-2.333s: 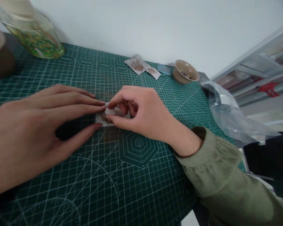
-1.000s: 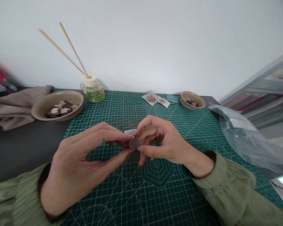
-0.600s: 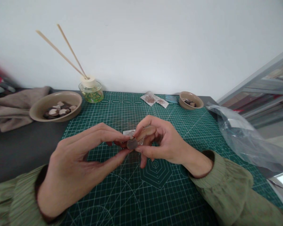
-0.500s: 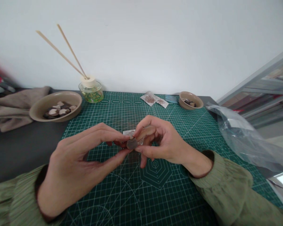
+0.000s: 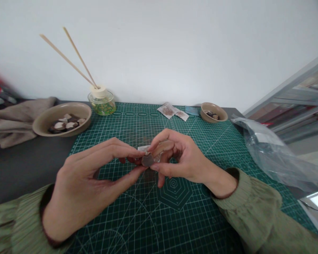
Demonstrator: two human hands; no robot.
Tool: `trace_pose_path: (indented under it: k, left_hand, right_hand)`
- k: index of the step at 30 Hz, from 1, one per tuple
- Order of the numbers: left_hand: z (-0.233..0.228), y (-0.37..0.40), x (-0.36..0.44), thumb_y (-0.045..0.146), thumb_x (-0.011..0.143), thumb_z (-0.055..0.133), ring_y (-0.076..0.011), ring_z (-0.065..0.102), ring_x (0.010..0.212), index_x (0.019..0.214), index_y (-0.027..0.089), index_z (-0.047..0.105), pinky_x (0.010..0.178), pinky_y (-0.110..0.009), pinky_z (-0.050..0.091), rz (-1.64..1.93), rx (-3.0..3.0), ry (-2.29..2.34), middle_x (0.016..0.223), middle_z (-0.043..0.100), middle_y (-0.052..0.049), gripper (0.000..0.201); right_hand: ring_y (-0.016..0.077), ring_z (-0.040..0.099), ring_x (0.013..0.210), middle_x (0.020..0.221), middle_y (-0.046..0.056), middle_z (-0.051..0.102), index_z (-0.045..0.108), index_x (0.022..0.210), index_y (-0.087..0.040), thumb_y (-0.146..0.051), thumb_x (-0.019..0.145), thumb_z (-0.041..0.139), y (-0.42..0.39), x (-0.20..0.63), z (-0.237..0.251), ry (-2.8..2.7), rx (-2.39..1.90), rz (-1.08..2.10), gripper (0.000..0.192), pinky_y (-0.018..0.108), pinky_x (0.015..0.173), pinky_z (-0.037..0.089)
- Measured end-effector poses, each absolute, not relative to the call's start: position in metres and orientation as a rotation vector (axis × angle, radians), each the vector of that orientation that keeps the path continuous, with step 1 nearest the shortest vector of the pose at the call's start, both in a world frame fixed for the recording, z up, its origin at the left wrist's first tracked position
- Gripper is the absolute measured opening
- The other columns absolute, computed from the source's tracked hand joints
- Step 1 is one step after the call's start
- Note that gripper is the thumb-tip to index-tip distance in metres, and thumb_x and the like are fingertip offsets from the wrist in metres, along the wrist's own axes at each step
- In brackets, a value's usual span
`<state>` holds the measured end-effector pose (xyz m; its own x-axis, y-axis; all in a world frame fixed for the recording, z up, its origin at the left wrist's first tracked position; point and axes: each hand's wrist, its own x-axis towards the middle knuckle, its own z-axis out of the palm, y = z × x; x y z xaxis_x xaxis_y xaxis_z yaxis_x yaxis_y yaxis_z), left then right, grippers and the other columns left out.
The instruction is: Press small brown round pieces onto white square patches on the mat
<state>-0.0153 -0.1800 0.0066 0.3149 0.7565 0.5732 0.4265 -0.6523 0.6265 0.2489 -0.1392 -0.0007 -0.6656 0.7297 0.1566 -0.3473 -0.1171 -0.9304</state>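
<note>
At the centre of the frame, just above the green cutting mat, both the left hand and right hand have fingers clamped on a small dark stone chip. It looks light, stiff and probably brittle, so gripping its edges seems safest.

I see my left hand and right hand meeting above the green cutting mat, both pinching a small dark brown flat piece between thumb and fingertips; the grip of each hand is closed on it. A small white packet shows just behind the fingers, partly hidden. On the bench to the far left stands a tan bowl with brown and pale pieces, beside a beige cloth. A glass reed diffuser with two sticks stands at the mat's far edge. Further right lie two sachets, then a small bowl. A clear plastic bag lies at the right.
</note>
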Motion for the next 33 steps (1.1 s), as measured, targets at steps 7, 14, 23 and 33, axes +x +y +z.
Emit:
trace_pose_path:
  k: [7,14,23,33]
  left_hand:
    - [0.004,-0.169,-0.016,0.040,0.116,0.079,-0.0175,0.085,0.098,0.128,0.033,0.080,0.088,-0.031,0.070,1.158,2.359,1.142,0.116,0.088,0.004,0.014]
    - [-0.012,-0.161,-0.022,0.038,0.122,0.061,-0.0312,0.081,0.129,0.139,0.024,0.080,0.113,-0.051,0.070,0.807,2.688,1.061,0.139,0.085,-0.009,0.029]
    - [-0.011,-0.162,-0.022,0.045,0.123,0.058,-0.0327,0.079,0.134,0.140,0.026,0.080,0.117,-0.054,0.071,0.742,2.747,1.088,0.138,0.083,-0.007,0.034]
    - [-0.013,-0.163,-0.024,0.050,0.126,0.050,-0.0322,0.078,0.141,0.139,0.023,0.081,0.122,-0.055,0.070,0.739,2.788,1.134,0.139,0.082,-0.006,0.043]
  right_hand:
    - [0.0165,0.086,0.076,0.102,0.001,0.089,0.081,0.117,-0.023,-0.020,0.091,0.109,-0.137,0.255,0.004,-1.673,-0.690,1.390,0.039,0.021,0.059,0.061]
    - [0.0147,0.062,0.074,0.106,0.002,0.082,0.080,0.107,-0.021,-0.026,0.099,0.093,-0.127,0.267,0.007,-2.297,-0.869,0.560,0.016,0.033,0.071,0.050]
    - [0.0234,0.075,0.097,0.113,0.005,0.083,0.083,0.117,-0.023,-0.030,0.109,0.085,-0.127,0.267,0.007,-2.420,-0.853,0.475,0.011,0.039,0.085,0.055]
    - [0.0221,0.077,0.091,0.102,0.002,0.082,0.079,0.105,-0.025,-0.016,0.101,0.092,-0.130,0.263,0.010,-2.421,-0.932,0.428,0.016,0.040,0.087,0.063]
